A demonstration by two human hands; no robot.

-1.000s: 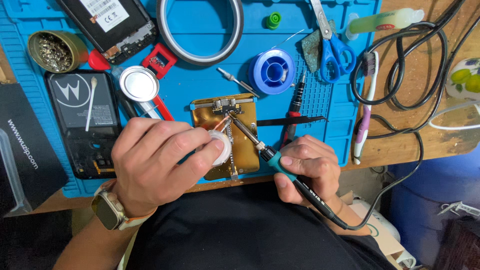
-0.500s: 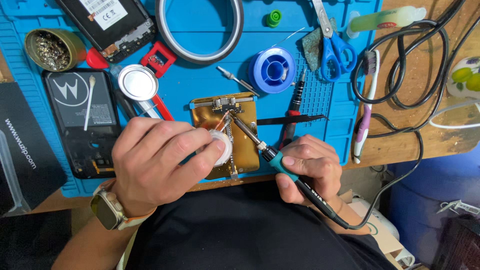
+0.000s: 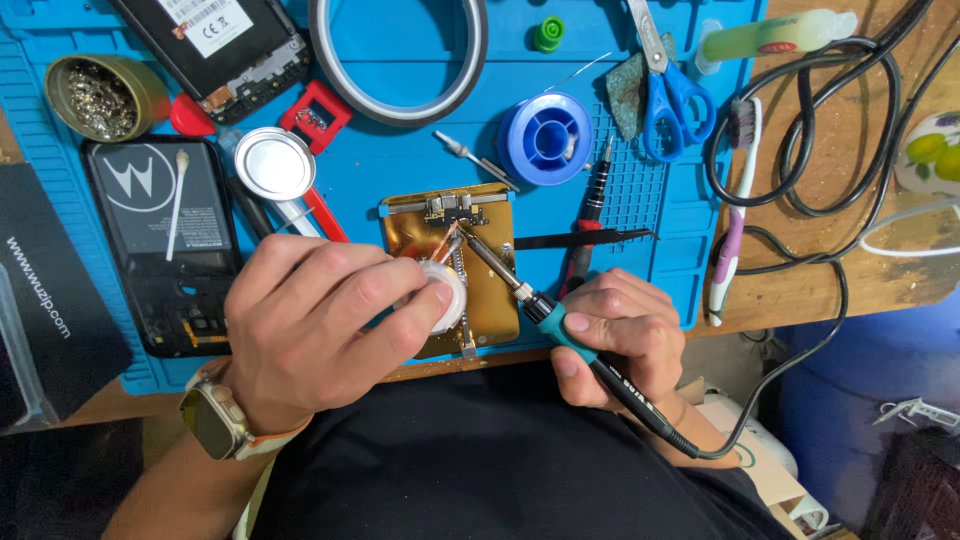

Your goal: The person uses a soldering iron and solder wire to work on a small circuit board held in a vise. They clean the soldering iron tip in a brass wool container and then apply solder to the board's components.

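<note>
1. Left hand (image 3: 315, 325) curled over a small white spool of desoldering braid (image 3: 443, 293), fingers (image 3: 385, 290) pinching it against the gold-coloured holder plate (image 3: 490, 290), a copper strand of braid leading up toward the clamped part (image 3: 455, 210).
2. Right hand (image 3: 620, 335) wrapped around the teal grip of a soldering iron (image 3: 545, 310), fingers closed in a pen-like hold, tip angled up-left and meeting the braid just below the clamp (exact contact too small to tell).
3. Holder plate sitting near the front edge of the blue mat (image 3: 400, 150) on the counter, between both hands.
4. Close by: black tweezers (image 3: 585, 238), a red-handled screwdriver (image 3: 590, 215), a blue solder reel (image 3: 545, 138), blue scissors (image 3: 665, 95), a toothbrush (image 3: 733, 200), a ring of tape (image 3: 398, 55).
5. Likely risks: hot tip sliding off the braid onto the left fingertips, which sit very near it; heat held too long lifting a pad; iron cord (image 3: 800, 360) snagging and jerking the tip.
</note>
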